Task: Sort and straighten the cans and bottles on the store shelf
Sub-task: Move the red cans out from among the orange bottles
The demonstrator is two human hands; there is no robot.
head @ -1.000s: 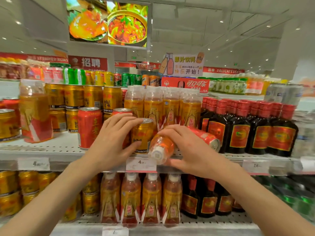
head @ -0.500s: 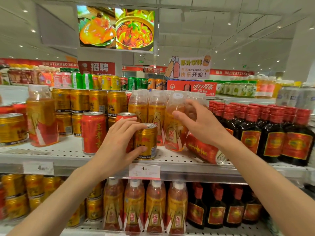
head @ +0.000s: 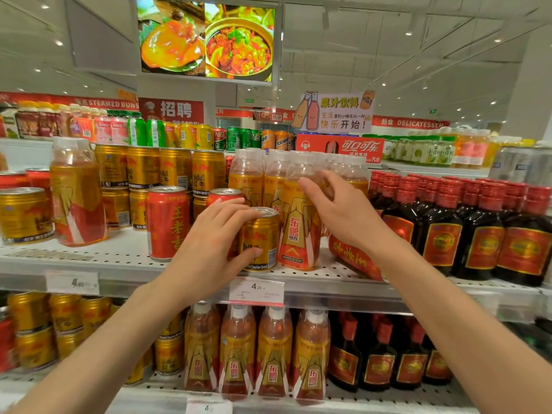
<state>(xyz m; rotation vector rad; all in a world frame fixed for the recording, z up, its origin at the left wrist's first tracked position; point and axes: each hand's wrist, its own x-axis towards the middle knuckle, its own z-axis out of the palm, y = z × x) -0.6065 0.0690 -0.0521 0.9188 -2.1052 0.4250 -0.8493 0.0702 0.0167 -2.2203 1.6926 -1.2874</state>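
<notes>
Nearest the camera, two bare forearms reach up from the bottom corners toward the white perforated metal shelf point(head: 125, 258) at chest height. The left hand point(head: 209, 249) wraps around a short gold metal energy-drink can point(head: 261, 239) standing upright at the shelf's front edge, fingers curled across its silver top and thumb pressed low on its side, so it grips the can. Just right of the can, touching or nearly touching it, stands a clear plastic bottle of orange drink with a gold-and-red label point(head: 300, 222), upright. The right hand point(head: 343, 210) hovers beside that bottle's upper part with fingers loosely spread; it appears released, holding nothing, though whether the fingertips touch the bottle cannot be told. Under the right wrist a red metal can with gold lettering point(head: 355, 258) lies on its side on the shelf. A white price tag reading 4.20 point(head: 257, 291) hangs on the shelf rail below the gold can. Left of the left hand stands a tall red herbal-tea can point(head: 167, 222), and further left a lone orange-drink bottle point(head: 77, 192). Behind, rows of stacked gold cans point(head: 161, 168) and more orange bottles fill the shelf, while dark-liquid bottles with red caps point(head: 442, 228) line the right. The lower shelf holds matching gold cans, orange bottles and dark bottles. Far back, a hanging screen showing food dishes point(head: 206, 38) sits below the ceiling.
</notes>
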